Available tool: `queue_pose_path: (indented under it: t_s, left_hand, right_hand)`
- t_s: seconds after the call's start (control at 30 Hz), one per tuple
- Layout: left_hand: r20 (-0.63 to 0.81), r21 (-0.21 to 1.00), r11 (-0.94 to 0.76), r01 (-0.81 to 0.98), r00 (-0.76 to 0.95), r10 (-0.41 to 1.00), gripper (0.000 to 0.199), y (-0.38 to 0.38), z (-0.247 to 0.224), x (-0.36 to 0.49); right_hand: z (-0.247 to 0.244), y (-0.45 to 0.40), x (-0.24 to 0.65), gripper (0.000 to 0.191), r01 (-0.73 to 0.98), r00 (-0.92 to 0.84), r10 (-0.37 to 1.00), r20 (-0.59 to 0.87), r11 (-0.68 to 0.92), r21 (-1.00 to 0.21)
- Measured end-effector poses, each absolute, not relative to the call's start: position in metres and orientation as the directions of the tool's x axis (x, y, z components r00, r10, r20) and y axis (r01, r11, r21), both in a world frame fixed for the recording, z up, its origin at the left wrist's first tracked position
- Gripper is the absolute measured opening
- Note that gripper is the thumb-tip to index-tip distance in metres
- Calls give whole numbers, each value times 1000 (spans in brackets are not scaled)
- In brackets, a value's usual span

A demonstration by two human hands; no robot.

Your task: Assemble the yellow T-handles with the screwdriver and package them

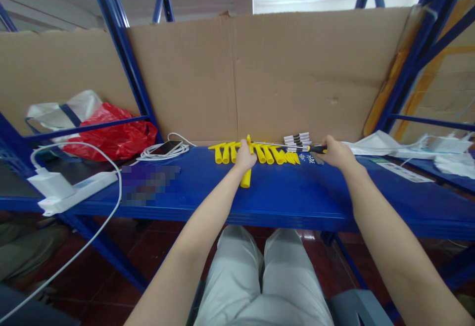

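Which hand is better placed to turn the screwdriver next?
Right, I'd judge. The right hand grips the screwdriver by its handle, its shaft pointing left toward the yellow piece. The left hand is occupied holding that piece. I can't tell whether the tip is seated.

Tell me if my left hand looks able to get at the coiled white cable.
Probably yes: only a few yellow pieces lie between your left hand and the cable, though that hand holds a yellow part.
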State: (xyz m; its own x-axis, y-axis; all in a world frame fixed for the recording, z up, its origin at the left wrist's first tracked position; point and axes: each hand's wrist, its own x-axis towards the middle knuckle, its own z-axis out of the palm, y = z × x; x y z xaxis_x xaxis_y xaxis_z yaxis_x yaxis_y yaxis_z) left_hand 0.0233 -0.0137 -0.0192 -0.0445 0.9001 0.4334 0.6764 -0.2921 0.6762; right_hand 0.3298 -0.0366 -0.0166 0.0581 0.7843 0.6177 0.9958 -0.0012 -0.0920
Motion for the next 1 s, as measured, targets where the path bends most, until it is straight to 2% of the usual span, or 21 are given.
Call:
queue_pose_path:
  t_s: [0.1,0.33,0.47,0.6,0.7,0.83,1.0]
  left_hand:
    - [438,672,-297,678,-41,898,46,-13,-20,23]
    - [431,674,-282,682,-54,901,45,-13,-19,21]
    - [431,678,-281,680,-58,900,46,-13,-19,22]
    - [437,684,-291,669,-57,898,48,-13,-20,23]
    - [437,685,-295,666,-52,898,48,-12,-21,23]
    - [440,681,-302,668,-43,897,47,-12,-21,23]
    - [441,678,-289,676,-60,896,47,-12,-20,22]
  right_hand:
    - [-18,-37,328,33,994,74,818,571,-15,-107]
    - [-16,-34,332,30,987,-30,837,546,109,-114]
    - [-14,-34,333,23,986,-102,815,571,159,-50]
    - [-14,-34,332,19,992,-89,778,622,125,-14]
    - [-17,-35,330,23,996,-20,766,642,71,-54]
    - [-18,-36,329,28,993,52,798,601,23,-116]
    - [-16,-37,328,29,987,-16,827,561,104,-126]
